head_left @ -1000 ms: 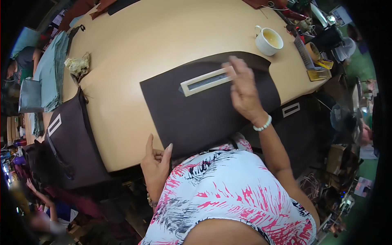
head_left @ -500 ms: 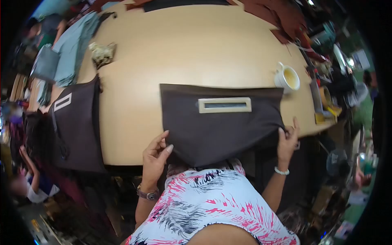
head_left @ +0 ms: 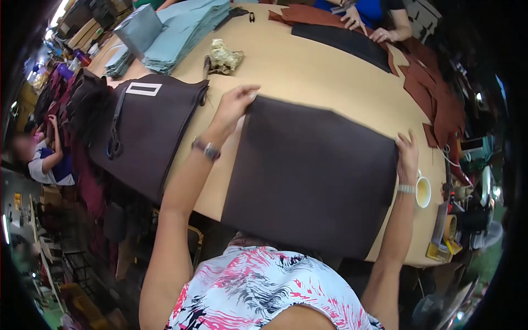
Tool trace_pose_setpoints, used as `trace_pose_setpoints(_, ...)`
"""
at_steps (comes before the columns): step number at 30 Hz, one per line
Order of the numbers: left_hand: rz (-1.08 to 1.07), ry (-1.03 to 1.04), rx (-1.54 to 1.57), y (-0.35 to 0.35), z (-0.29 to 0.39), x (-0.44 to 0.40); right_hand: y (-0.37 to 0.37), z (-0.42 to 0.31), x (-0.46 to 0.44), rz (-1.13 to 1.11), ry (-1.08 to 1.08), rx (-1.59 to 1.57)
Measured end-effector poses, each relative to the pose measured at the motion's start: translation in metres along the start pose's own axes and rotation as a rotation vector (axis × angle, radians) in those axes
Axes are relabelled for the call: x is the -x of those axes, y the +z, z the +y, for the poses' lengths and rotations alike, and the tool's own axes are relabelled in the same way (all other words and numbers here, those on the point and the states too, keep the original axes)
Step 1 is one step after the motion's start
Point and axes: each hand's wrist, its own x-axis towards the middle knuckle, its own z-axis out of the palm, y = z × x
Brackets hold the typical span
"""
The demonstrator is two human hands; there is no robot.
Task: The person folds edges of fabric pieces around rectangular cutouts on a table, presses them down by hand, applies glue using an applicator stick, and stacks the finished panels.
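A plain dark brown fabric panel (head_left: 313, 176) spreads across the table's near side, its lower edge hanging over toward my body. My left hand (head_left: 234, 110) pinches its far left corner. At the far right corner, my right hand (head_left: 407, 157) grips the edge, with some fingers hidden behind it. No pale frame shows on the panel's upper face. To the left lies a stack of similar dark panels (head_left: 146, 126), topped by a pale rectangular frame (head_left: 144, 89) and dark-handled scissors (head_left: 115, 129).
A cup of yellowish drink (head_left: 422, 192) stands close to my right wrist. A crumpled yellowish bundle (head_left: 224, 57) sits beyond my left hand. Grey-green pieces (head_left: 187, 33) are piled farther back. Across the table (head_left: 286, 69), a co-worker's hands (head_left: 368, 27) are over red-brown pieces (head_left: 429, 93).
Both hands have moved farther up the table with the panel, now at its far corners. The pale frame seen on it before no longer shows. My view has turned, bringing a co-worker into sight.
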Motion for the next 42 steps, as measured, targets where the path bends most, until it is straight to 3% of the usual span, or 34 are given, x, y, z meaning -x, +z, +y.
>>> trace_pose_setpoints(4,-0.064,-0.049,0.192,0.0,0.031,-0.1,0.032,0.0,-0.136,-0.03,0.064,0.102)
trace_pose_setpoints(6,-0.078,0.046,0.202,-0.001,0.063,-0.138,0.024,-0.003,-0.227,0.042,-0.179,0.205)
trace_pose_setpoints(8,-0.115,0.197,0.235,-0.001,0.11,-0.152,0.048,-0.091,-0.202,0.063,-0.303,0.033)
trace_pose_setpoints(11,-0.327,0.522,0.305,-0.017,0.16,-0.173,0.035,-0.159,-0.219,0.057,-0.478,-0.204)
trace_pose_setpoints(12,-0.284,0.506,0.348,-0.006,0.177,-0.149,0.033,-0.183,-0.205,0.039,-0.497,-0.275)
trace_pose_setpoints(14,-0.419,0.618,0.428,-0.001,0.188,-0.113,0.016,-0.204,-0.184,-0.047,-0.584,-0.292)
trace_pose_setpoints(20,-0.216,0.533,0.067,-0.002,0.136,-0.022,-0.001,-0.171,-0.073,-0.031,-0.631,-0.106)
trace_pose_setpoints(27,-0.024,0.122,-0.076,-0.012,0.03,0.052,-0.008,-0.046,0.038,-0.078,-0.418,0.085)
trace_pose_setpoints(32,-0.078,-0.025,-0.087,-0.016,-0.025,0.105,-0.02,0.024,0.11,-0.016,-0.223,0.304)
trace_pose_setpoints(38,-0.271,-0.167,-0.062,-0.024,-0.02,0.163,-0.035,0.007,0.187,0.054,0.032,0.313)
trace_pose_setpoints(42,-0.223,-0.143,-0.153,-0.016,-0.019,0.147,-0.029,0.011,0.165,-0.009,-0.117,0.461)
